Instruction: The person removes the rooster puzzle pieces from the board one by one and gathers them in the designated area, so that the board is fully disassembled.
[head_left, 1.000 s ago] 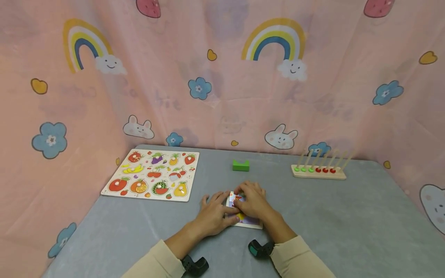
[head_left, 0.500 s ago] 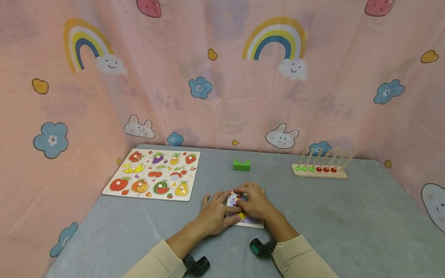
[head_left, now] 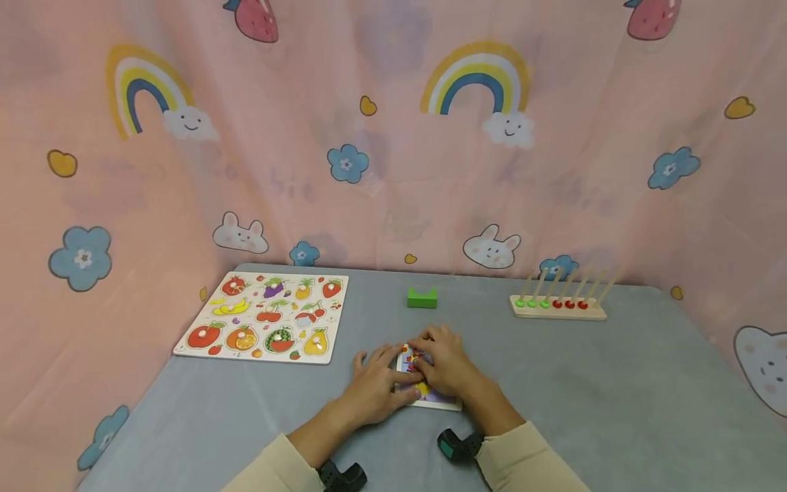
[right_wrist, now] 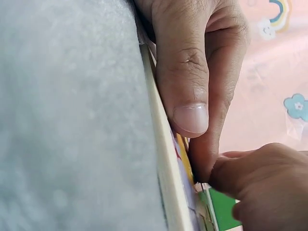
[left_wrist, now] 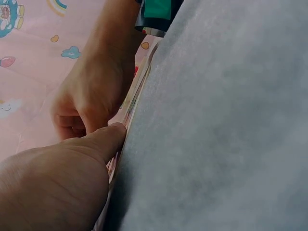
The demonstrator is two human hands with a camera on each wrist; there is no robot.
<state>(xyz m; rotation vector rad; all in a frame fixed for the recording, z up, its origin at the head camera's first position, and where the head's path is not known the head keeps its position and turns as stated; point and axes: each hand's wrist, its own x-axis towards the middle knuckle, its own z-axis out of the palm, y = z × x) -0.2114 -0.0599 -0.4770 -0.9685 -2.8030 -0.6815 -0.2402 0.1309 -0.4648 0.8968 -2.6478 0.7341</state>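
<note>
A small, thin picture puzzle board (head_left: 444,403) with a pale wooden edge lies under both hands. My left hand (head_left: 371,389) rests over its left side, fingers extended, with the thumb (left_wrist: 113,132) low along the board. From the right, my right hand (head_left: 451,362) bends its fingers down onto the printed face. Its thumb (right_wrist: 191,118) and forefinger (right_wrist: 204,156) touch the surface close to the left hand's fingertips. Hands cover much of the colourful picture, and I cannot tell whether the right fingers pinch a piece.
A fruit peg puzzle (head_left: 337,318) lies at the back left. Beyond the hands sits a green notched block (head_left: 422,298). A wooden counting rack (head_left: 556,311) with upright rods and green and red beads stands at the back right, before the pink printed curtain (head_left: 393,191).
The head view has shifted slightly, so the scene sits a little lower. The right hand's fingers have moved slightly on the board; the left hand keeps its place.
</note>
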